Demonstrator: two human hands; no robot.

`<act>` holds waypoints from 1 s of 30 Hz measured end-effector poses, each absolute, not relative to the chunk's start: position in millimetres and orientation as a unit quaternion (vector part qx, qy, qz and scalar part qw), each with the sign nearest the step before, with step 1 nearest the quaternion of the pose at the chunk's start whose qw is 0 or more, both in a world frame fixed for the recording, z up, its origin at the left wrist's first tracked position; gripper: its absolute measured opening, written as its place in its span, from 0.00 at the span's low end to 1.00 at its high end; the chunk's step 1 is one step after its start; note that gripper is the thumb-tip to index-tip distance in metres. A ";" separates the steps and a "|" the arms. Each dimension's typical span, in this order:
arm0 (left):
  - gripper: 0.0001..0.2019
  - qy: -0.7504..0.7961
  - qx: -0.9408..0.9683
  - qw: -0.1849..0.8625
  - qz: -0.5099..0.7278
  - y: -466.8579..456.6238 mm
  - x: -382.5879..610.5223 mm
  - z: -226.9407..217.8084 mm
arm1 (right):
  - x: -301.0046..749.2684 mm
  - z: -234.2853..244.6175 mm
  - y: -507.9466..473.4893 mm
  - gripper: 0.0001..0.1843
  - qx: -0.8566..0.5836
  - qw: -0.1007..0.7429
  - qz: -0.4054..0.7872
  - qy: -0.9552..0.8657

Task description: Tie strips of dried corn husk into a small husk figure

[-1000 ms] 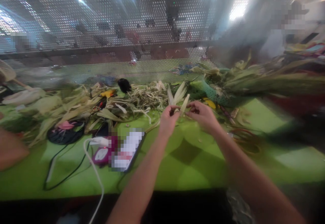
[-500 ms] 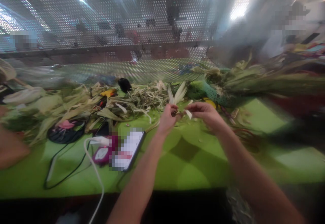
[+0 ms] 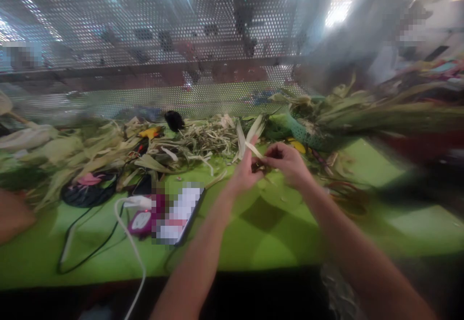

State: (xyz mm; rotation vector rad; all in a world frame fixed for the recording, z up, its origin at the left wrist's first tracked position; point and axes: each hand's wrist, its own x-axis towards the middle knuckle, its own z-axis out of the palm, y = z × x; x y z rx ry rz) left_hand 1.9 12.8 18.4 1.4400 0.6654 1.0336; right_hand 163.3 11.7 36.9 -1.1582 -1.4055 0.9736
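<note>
Above the green table, my right hand [image 3: 288,165] is closed in a pinch on the end of a pale corn husk strip [image 3: 254,151]. The strip slants up and left across the fingers of my left hand [image 3: 246,170]. My left hand is closed around the lower part of the husk, its index finger pointing upward. What lies between the two sets of fingertips is partly hidden. Wider pale husk leaves [image 3: 255,129] fan upward just behind my left hand. Small scraps lie on the table below my hands.
Shredded husks [image 3: 206,136] are heaped along the back. A green basket [image 3: 304,129] with long husks stands right. At left are a phone [image 3: 183,209], a purple charging device [image 3: 143,221], cables [image 3: 132,242] and a black round item [image 3: 89,192]. Another person's arm [image 3: 14,216] shows far left.
My left hand has turned so its index finger points up. The husk strip now crosses that hand's fingers, and my right hand has moved slightly left and closer to it.
</note>
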 end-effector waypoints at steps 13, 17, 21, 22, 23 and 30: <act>0.48 0.266 0.604 0.616 0.430 9.9 -3.3 24.3 | 166.8 25.7 20.0 0.20 -0.463 0.435 0.536 -0.555; 0.53 0.266 0.594 0.615 0.445 8.9 2.0 24.5 | 160.7 24.3 19.3 0.20 -0.435 0.531 0.526 -0.502; 0.56 0.277 0.583 0.602 0.471 8.1 3.9 26.0 | 156.7 23.4 18.4 0.20 -0.445 0.563 0.501 -0.483; 0.56 0.280 0.583 0.602 0.469 8.7 3.8 25.4 | 155.9 23.1 18.2 0.20 -0.447 0.569 0.498 -0.479; 0.54 0.283 0.586 0.600 0.465 9.7 3.8 24.1 | 155.1 23.0 17.9 0.21 -0.448 0.573 0.495 -0.475; 0.27 0.335 0.646 0.515 0.452 24.9 3.1 6.5 | 157.4 26.8 16.4 0.16 -0.475 0.582 0.421 -0.509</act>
